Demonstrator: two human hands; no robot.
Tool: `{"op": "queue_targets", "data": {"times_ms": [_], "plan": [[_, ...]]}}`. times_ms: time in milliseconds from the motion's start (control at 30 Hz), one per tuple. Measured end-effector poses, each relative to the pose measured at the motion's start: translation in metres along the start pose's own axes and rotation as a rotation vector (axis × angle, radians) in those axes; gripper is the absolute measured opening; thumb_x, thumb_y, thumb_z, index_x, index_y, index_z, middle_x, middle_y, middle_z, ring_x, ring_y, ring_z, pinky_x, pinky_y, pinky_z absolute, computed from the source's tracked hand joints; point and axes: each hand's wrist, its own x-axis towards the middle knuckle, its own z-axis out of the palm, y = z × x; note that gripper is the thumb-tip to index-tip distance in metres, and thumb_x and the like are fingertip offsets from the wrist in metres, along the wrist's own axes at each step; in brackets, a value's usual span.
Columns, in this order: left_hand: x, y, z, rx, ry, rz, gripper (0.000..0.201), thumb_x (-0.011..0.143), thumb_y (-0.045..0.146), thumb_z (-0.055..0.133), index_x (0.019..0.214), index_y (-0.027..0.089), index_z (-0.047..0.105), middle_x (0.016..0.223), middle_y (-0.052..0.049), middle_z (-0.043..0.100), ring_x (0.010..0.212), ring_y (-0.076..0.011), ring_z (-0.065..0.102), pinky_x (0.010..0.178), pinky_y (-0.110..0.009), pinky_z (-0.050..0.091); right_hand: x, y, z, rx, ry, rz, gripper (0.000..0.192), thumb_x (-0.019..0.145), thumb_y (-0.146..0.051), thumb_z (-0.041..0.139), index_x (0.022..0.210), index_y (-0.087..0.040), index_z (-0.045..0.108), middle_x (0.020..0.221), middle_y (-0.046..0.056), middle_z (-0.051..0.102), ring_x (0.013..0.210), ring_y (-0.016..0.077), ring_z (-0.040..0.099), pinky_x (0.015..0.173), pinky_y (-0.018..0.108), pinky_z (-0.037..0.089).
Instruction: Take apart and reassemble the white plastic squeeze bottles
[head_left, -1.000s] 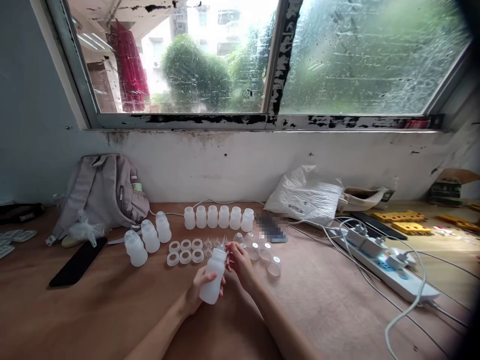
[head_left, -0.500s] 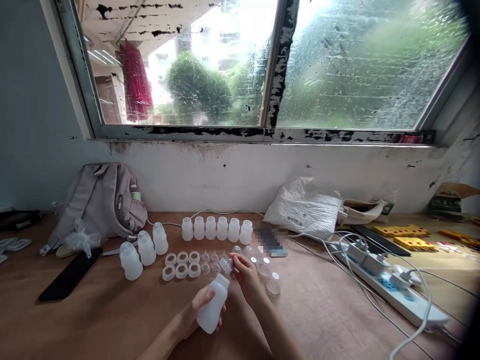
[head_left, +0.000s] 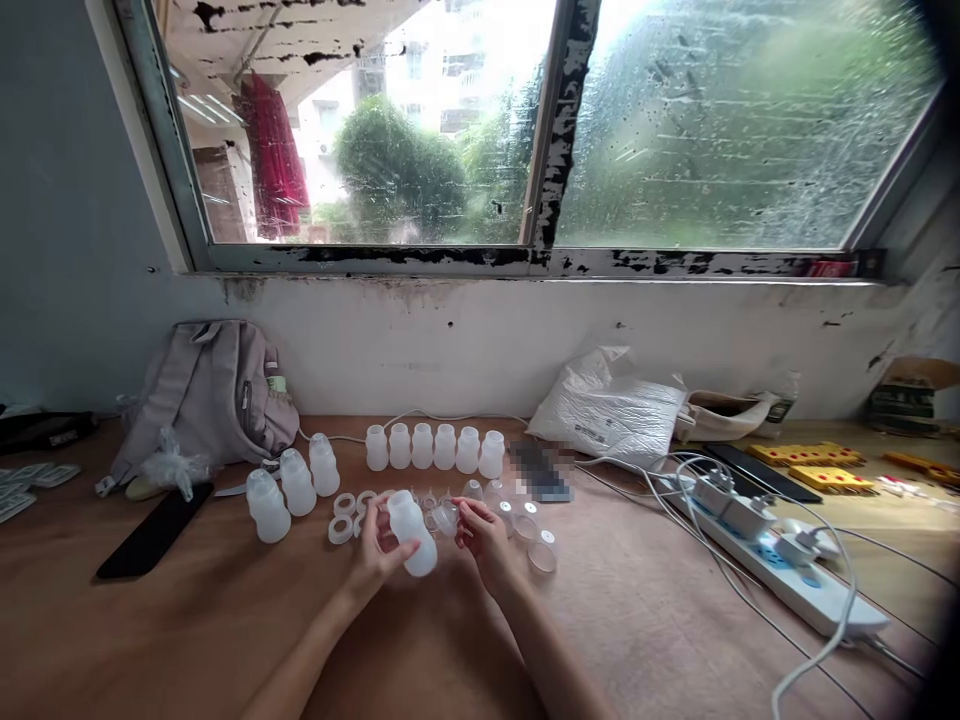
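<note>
Left hand (head_left: 373,548) clasps white plastic bottle (head_left: 411,532) by its body, above the surface (head_left: 225,620), just in front of the ring row (head_left: 346,512) | right hand (head_left: 480,535) pinches small clear cap (head_left: 444,517) beside bottle mouth | bottle probably light, stiff, smooth; best gripped mid-body.

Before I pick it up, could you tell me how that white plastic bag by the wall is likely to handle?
The white plastic bag would probably be floppy: its surface is creased and it slumps against the wall. It looks filled, so it may sag and shift in the hand. The thin film could be slippery, and the white cables just in front of it might snag if it is dragged.
</note>
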Motion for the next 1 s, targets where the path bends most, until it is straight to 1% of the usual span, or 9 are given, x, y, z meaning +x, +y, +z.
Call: {"op": "queue_targets", "data": {"times_ms": [100, 200, 367, 500, 567, 633, 700, 867, 1000], "plan": [[0.022, 0.016, -0.018, 0.472, 0.157, 0.168, 0.066, 0.066, 0.029, 0.062, 0.122, 0.025, 0.028, 0.105, -0.006, 0.05, 0.087, -0.0197, 0.053, 0.077, -0.032, 0.041, 0.001, 0.003, 0.0, -0.016, -0.019, 0.019, 0.028, 0.062, -0.04, 0.067, 0.079, -0.017, 0.064, 0.052, -0.003, 0.048, 0.043, 0.0086, 0.042, 0.043, 0.022, 0.032], [0.051, 0.034, -0.038, 0.945, 0.239, 0.233, 0.054, 0.07, 0.029, 0.056, 0.119, 0.028, 0.034, 0.107, -0.004, 0.046, 0.091, -0.0211, 0.051, 0.076, -0.032, 0.04, 0.002, 0.007, -0.001, -0.022, -0.051, 0.03, 0.027, 0.063, -0.039, 0.067, 0.078, -0.016, 0.064, 0.051, -0.003, 0.048, 0.042, 0.0075, 0.041, 0.042, 0.021, 0.03], [0.09, 0.045, -0.062, 1.498, 0.242, 0.208, 0.045, 0.071, 0.028, 0.055, 0.113, 0.021, 0.04, 0.099, -0.008, 0.051, 0.096, -0.0251, 0.048, 0.088, -0.037, 0.03, 0.001, 0.011, 0.0, -0.074, -0.08, 0.032, 0.027, 0.064, -0.039, 0.066, 0.077, -0.016, 0.064, 0.051, -0.003, 0.047, 0.042, 0.0071, 0.041, 0.041, 0.02, 0.03], [0.104, 0.041, -0.07, 1.606, 0.186, 0.161, 0.042, 0.067, 0.021, 0.057, 0.107, 0.019, 0.044, 0.105, -0.011, 0.048, 0.086, -0.0243, 0.052, 0.08, -0.036, 0.033, 0.0, 0.013, 0.002, -0.293, -0.09, -0.005, 0.026, 0.063, -0.041, 0.065, 0.072, -0.016, 0.064, 0.05, -0.002, 0.049, 0.041, 0.0078, 0.038, 0.039, 0.021, 0.029], [0.11, 0.038, -0.071, 1.64, 0.174, 0.141, 0.04, 0.066, 0.017, 0.057, 0.105, 0.018, 0.046, 0.104, -0.012, 0.049, 0.084, -0.0252, 0.052, 0.078, -0.037, 0.033, 0.0, 0.014, 0.002, -0.481, -0.083, -0.161, 0.022, 0.066, -0.039, 0.062, 0.069, -0.017, 0.065, 0.054, 0.0, 0.052, 0.045, 0.0097, 0.041, 0.043, 0.023, 0.033], [0.115, 0.034, -0.07, 1.681, 0.18, 0.125, 0.039, 0.066, 0.014, 0.056, 0.103, 0.018, 0.047, 0.098, -0.012, 0.052, 0.091, -0.0291, 0.05, 0.082, -0.041, 0.03, 0.0, 0.015, 0.002, -0.657, -0.086, -0.353, 0.018, 0.07, -0.036, 0.059, 0.068, -0.019, 0.065, 0.062, 0.001, 0.055, 0.053, 0.0117, 0.046, 0.051, 0.024, 0.037], [0.12, 0.031, -0.069, 1.721, 0.191, 0.108, 0.038, 0.065, 0.012, 0.055, 0.102, 0.019, 0.048, 0.094, -0.012, 0.054, 0.097, -0.0311, 0.047, 0.086, -0.044, 0.025, -0.001, 0.017, 0.002, -0.799, -0.112, -0.467, 0.017, 0.075, -0.031, 0.053, 0.069, -0.019, 0.064, 0.068, 0.002, 0.054, 0.057, 0.0123, 0.047, 0.055, 0.024, 0.039], [0.131, 0.023, -0.071, 1.792, 0.188, 0.065, 0.041, 0.065, 0.007, 0.051, 0.105, 0.015, 0.048, 0.1, -0.014, 0.053, 0.088, -0.0272, 0.054, 0.085, -0.04, 0.028, -0.005, 0.023, 0.004, -1.015, -0.168, -0.564, 0.015, 0.079, -0.02, 0.045, 0.073, -0.017, 0.059, 0.07, 0.002, 0.051, 0.061, 0.0117, 0.048, 0.057, 0.022, 0.039], [0.137, 0.017, -0.075, 1.83, 0.163, 0.046, 0.042, 0.065, 0.005, 0.049, 0.106, 0.014, 0.047, 0.1, -0.013, 0.055, 0.085, -0.026, 0.057, 0.09, -0.043, 0.024, -0.008, 0.027, 0.006, -1.141, -0.222, -0.587, 0.012, 0.078, -0.017, 0.045, 0.075, -0.019, 0.056, 0.075, 0.002, 0.051, 0.065, 0.012, 0.05, 0.06, 0.022, 0.039]]}}
